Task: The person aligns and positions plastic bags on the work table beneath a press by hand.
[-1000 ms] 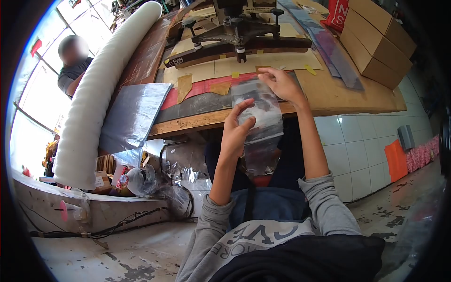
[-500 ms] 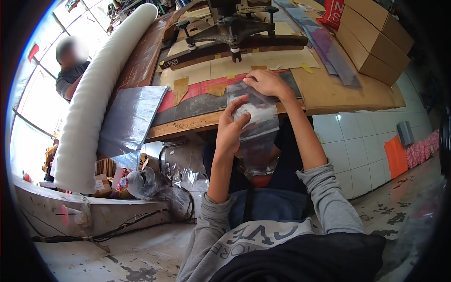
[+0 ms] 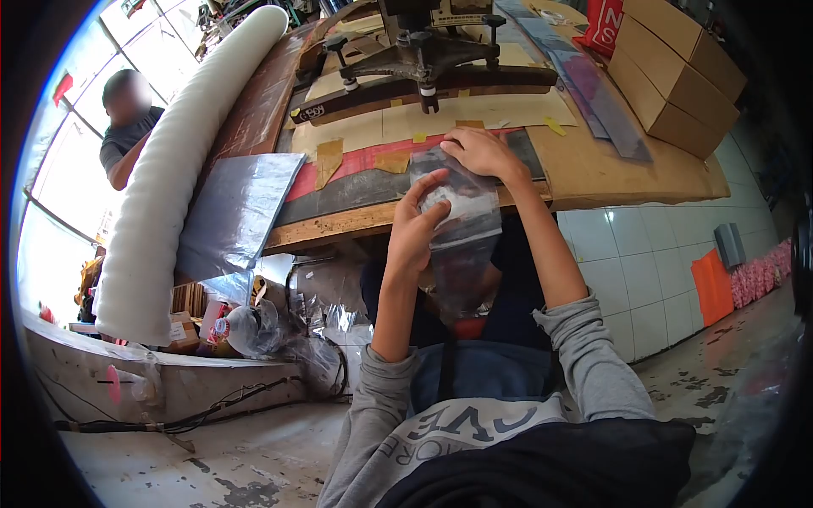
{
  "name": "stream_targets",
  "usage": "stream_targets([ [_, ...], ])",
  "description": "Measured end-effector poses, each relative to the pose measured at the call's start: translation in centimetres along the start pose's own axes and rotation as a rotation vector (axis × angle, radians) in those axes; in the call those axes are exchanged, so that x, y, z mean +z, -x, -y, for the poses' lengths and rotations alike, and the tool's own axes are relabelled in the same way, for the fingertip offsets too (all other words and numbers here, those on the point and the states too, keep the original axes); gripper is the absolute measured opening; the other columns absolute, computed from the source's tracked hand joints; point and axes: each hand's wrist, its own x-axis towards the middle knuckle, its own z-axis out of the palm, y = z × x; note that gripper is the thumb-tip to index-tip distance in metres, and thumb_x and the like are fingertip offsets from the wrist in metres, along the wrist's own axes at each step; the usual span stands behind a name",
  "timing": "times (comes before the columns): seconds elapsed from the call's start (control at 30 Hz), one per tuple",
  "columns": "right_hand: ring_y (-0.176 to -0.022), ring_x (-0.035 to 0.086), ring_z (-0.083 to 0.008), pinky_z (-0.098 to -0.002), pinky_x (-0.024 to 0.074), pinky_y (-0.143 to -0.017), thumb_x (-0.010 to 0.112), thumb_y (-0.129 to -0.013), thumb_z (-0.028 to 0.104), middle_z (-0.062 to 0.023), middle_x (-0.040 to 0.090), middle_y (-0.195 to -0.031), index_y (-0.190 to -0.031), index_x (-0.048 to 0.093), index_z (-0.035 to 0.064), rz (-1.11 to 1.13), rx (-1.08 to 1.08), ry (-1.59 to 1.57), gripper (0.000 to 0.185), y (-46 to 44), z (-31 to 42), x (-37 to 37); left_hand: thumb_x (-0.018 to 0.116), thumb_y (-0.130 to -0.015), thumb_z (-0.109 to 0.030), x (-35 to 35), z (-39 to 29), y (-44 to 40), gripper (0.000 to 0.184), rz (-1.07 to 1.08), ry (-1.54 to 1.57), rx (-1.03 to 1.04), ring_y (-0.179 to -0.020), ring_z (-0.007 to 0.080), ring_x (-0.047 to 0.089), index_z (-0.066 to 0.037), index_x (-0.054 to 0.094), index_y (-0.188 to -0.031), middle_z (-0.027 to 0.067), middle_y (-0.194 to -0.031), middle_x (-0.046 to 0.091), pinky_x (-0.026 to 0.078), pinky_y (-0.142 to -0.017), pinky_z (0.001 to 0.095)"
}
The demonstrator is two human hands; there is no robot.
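Observation:
A clear plastic sheet [image 3: 467, 212] hangs over the table's front edge, its lower part in front of my legs. My left hand [image 3: 417, 222] holds its left side, thumb on top and the fingers bent around the edge. At the sheet's upper end, my right hand [image 3: 480, 152] is closed with thumb and fingertips on the plastic. Behind both hands lies a red strip [image 3: 356, 168] with brown tape pieces on a dark band. A black metal press bar [image 3: 432, 91] stands above the pale board beyond them.
A white foam roll [image 3: 182, 161] runs along the left, beside a stack of clear plastic sheets [image 3: 240, 207]. Cardboard boxes [image 3: 673, 72] and long translucent strips [image 3: 584, 85] are on the right. Past the roll, a person [image 3: 127, 127] is at the left.
My right hand has closed from a more open pose onto the sheet's upper end and come slightly nearer. My left hand has shifted a little to the left with the sheet.

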Motion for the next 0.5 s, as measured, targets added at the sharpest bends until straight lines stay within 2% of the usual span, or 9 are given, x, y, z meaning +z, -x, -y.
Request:
stream_targets([
  [0.03, -0.119, 0.049, -0.0302, -0.0712, 0.0151, -0.102, 0.047, -0.093, 0.038, -0.0083, 0.058, -0.123, -0.109, 0.061, 0.0090, -0.022, -0.009, -0.011, 0.036, -0.5, -0.5, 0.4, 0.054, -0.081, 0.006, -0.2, 0.1, -0.5, 0.043, 0.014, -0.010, 0.016, -0.095, 0.0134, 0.057, -0.001, 0.052, -0.123, 0.0070, -0.111, 0.053, 0.052, -0.079, 0.0274],
  [0.13, -0.119, 0.050, -0.0295, -0.0754, 0.0121, -0.098, 0.048, -0.092, 0.039, -0.0060, 0.058, -0.122, -0.109, 0.061, 0.0112, -0.055, -0.055, -0.040, 0.035, -1.9, -1.0, 1.0, 0.054, -0.080, 0.007, -0.5, -0.1, -1.5, 0.044, -0.002, -0.020, 0.002, -0.092, 0.0126, 0.057, 0.000, 0.052, -0.123, 0.0070, -0.112, 0.053, 0.051, -0.080, 0.0264],
  [0.23, -0.114, 0.053, -0.0306, -0.0606, 0.0329, -0.094, 0.050, -0.092, 0.037, -0.0090, 0.063, -0.115, -0.115, 0.060, 0.0114, -0.069, 0.012, 0.051, 0.036, -1.1, 0.1, 0.2, 0.055, -0.079, 0.007, -1.0, 0.0, -2.4, 0.044, 0.013, -0.078, 0.041, -0.092, 0.0118, 0.056, 0.001, 0.053, -0.123, 0.0079, -0.114, 0.053, 0.048, -0.081, 0.0242],
  [0.33, -0.115, 0.053, -0.0308, -0.0645, 0.0290, -0.094, 0.050, -0.091, 0.037, -0.0087, 0.062, -0.116, -0.115, 0.060, 0.0118, -0.075, -0.055, -0.032, 0.036, -2.1, -0.9, 1.0, 0.055, -0.079, 0.008, -0.9, -0.4, -2.2, 0.045, 0.001, -0.109, 0.023, -0.093, 0.0121, 0.056, 0.003, 0.053, -0.123, 0.0093, -0.115, 0.054, 0.046, -0.082, 0.0228],
  [0.43, -0.116, 0.052, -0.0309, -0.0675, 0.0258, -0.095, 0.050, -0.091, 0.037, -0.0090, 0.061, -0.118, -0.116, 0.060, 0.0115, -0.092, -0.001, -0.003, 0.037, -0.4, 0.2, 0.4, 0.055, -0.079, 0.008, -0.7, -0.7, -1.6, 0.045, 0.000, -0.116, 0.029, -0.094, 0.0129, 0.057, 0.003, 0.053, -0.123, 0.0101, -0.115, 0.054, 0.047, -0.082, 0.0239],
  [0.5, -0.117, 0.052, -0.0309, -0.0671, 0.0259, -0.095, 0.050, -0.091, 0.038, -0.0093, 0.061, -0.119, -0.116, 0.059, 0.0118, -0.096, 0.007, 0.000, 0.037, -0.4, 0.1, 0.6, 0.056, -0.080, 0.007, -0.8, -0.8, -1.3, 0.046, 0.017, -0.125, -0.003, -0.098, 0.0109, 0.054, -0.001, 0.053, -0.125, 0.0082, -0.120, 0.053, 0.045, -0.085, 0.0232],
])
